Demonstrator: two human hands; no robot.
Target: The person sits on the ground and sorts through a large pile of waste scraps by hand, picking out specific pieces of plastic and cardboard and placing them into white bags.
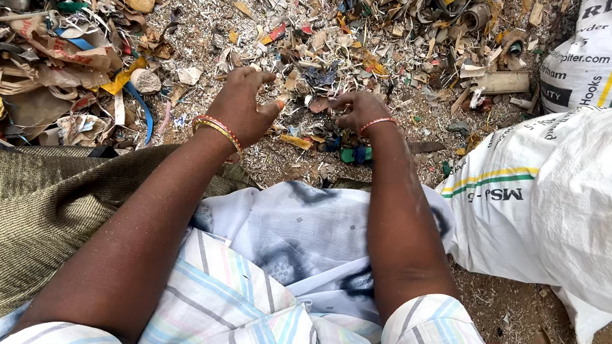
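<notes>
Two white printed sacks (pixel 571 202) right | hands (pixel 241 103) over scrap litter (pixel 320 51)

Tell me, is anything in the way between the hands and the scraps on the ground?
Nothing visible is. The left hand and right hand hover right over the small paper and plastic scraps, fingers curled, with no object between.

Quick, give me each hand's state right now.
Left hand: open, fingers curled, holding nothing visible, over the scrap litter.
Right hand: fingers bent down into the litter; grip cannot be told.
</notes>
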